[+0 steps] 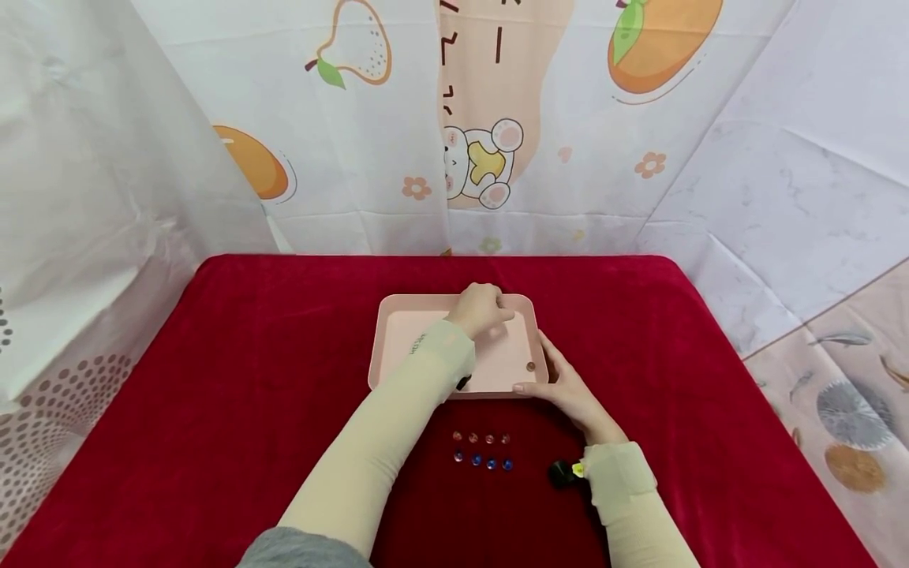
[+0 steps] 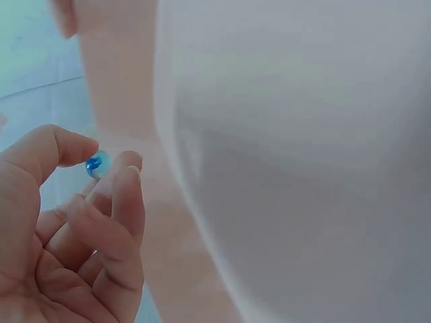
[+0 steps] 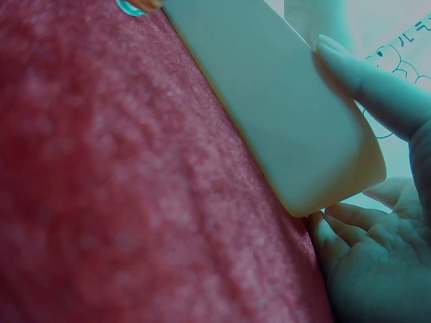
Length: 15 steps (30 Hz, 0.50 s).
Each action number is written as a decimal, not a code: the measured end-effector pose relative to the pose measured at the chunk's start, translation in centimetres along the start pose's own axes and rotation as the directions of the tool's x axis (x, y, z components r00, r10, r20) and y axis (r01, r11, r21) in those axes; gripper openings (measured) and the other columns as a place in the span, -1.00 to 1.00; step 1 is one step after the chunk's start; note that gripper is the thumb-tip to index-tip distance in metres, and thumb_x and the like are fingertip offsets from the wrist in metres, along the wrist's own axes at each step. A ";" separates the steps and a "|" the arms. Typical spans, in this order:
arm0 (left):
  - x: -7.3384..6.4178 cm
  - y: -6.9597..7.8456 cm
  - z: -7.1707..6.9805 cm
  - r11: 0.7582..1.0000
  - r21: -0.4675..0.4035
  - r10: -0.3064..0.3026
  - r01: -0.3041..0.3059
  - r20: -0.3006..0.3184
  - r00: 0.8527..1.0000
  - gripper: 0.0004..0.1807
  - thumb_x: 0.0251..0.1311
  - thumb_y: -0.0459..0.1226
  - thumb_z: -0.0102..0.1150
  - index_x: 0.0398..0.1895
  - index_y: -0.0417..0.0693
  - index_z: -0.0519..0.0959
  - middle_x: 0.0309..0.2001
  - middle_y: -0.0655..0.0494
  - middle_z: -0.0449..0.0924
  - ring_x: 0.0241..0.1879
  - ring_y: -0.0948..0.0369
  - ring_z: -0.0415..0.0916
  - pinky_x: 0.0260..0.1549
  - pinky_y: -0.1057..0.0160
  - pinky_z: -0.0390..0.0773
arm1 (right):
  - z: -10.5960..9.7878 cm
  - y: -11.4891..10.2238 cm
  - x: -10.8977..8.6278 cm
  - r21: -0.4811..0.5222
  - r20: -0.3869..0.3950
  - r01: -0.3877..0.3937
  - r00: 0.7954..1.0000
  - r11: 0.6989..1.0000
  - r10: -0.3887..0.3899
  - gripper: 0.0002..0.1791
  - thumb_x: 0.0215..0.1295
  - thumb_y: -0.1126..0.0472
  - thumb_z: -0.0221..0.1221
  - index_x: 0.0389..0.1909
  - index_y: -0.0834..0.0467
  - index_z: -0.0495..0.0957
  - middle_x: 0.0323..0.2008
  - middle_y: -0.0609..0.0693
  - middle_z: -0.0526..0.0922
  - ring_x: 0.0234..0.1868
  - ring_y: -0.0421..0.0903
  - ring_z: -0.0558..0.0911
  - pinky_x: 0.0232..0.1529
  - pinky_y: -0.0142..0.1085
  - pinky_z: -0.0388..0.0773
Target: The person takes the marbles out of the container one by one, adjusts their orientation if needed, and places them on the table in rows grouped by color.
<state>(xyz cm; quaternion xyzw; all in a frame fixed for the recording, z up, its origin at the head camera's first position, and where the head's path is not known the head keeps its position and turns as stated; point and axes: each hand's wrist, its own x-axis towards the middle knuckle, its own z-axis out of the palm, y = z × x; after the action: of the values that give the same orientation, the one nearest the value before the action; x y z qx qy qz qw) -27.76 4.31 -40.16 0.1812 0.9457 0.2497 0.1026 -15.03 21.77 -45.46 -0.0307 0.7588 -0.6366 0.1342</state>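
My left hand [image 1: 483,309] is over the far right part of a pink tray [image 1: 383,335]. In the left wrist view its thumb and fingertips pinch a clear marble [image 2: 97,163] with a blue swirl. My right hand [image 1: 568,386] holds the near right corner of the tray. Its thumb lies along the near rim, and its other fingers are against the right side, as the right wrist view shows the tray wall [image 3: 283,108]. A brownish marble [image 1: 530,366] lies inside the tray close to that corner.
On the red cloth [image 1: 284,442] before the tray, several reddish marbles [image 1: 473,437] form a row. Nearer me runs a row of several blue marbles [image 1: 491,464]. A white printed curtain [image 1: 341,158] hangs behind the table.
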 end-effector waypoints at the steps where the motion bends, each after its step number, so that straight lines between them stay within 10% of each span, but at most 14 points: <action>1: -0.1 0.0 -0.2 1.000 0.004 0.008 -0.008 -0.003 1.000 -0.79 0.26 -0.12 0.22 -0.28 -0.07 0.64 -0.29 0.10 0.69 -0.27 0.19 0.57 -0.15 0.25 0.57 | 0.0 0.0 0.0 0.001 0.001 0.000 1.000 1.000 0.000 0.13 0.18 0.23 0.38 0.59 -0.16 -0.17 0.57 -0.04 0.02 0.39 0.09 0.33 0.23 -0.34 0.36; 15: -2.2 -0.3 -2.6 0.998 -0.040 0.040 -0.043 -0.053 0.998 -0.83 0.19 -0.14 0.23 -0.34 -0.03 0.68 -0.29 0.15 0.70 -0.23 0.20 0.56 -0.17 0.26 0.56 | 0.0 0.0 0.0 0.032 0.016 0.007 1.000 0.999 -0.008 0.14 0.17 0.25 0.37 0.59 -0.15 -0.19 0.57 0.00 0.02 0.41 0.09 0.30 0.14 -0.49 0.39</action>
<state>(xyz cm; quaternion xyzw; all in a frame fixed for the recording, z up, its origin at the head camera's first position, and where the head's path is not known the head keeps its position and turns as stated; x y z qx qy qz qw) -26.57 2.04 -37.89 0.1921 0.9387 0.2759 0.0762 -14.99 21.78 -45.50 -0.0364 0.7472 -0.6490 0.1383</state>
